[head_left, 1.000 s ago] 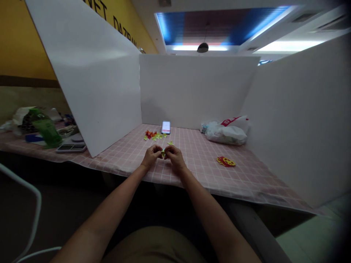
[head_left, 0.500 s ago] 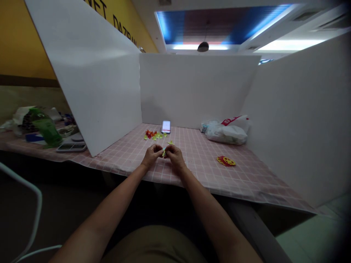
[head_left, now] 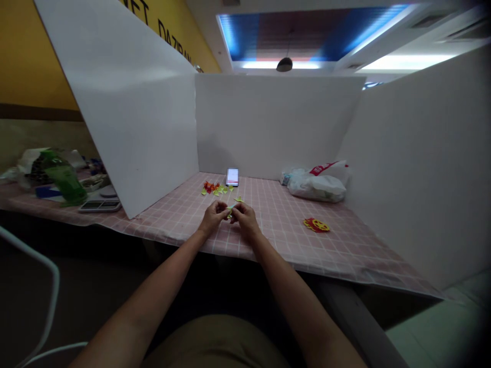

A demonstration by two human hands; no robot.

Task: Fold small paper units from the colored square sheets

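Observation:
My left hand (head_left: 212,216) and my right hand (head_left: 243,217) meet over the near part of the pink checked tablecloth (head_left: 276,225). Both pinch a small yellow-green paper piece (head_left: 230,208) between their fingertips. A little farther back lies one loose yellow-green piece (head_left: 239,199). Behind it sits a small pile of folded orange and yellow-green paper pieces (head_left: 215,188), next to a phone (head_left: 232,177) with a lit screen.
White foam boards (head_left: 268,122) wall the table on the left, back and right. A white plastic bag (head_left: 316,183) lies at the back right, a red-and-yellow paper cut-out (head_left: 316,225) to my right. Outside the left board stand a green bottle (head_left: 65,179) and a calculator (head_left: 99,206).
My fingers have shifted slightly on the paper piece, which now shows a little higher between the fingertips. Both hands stay in the same place.

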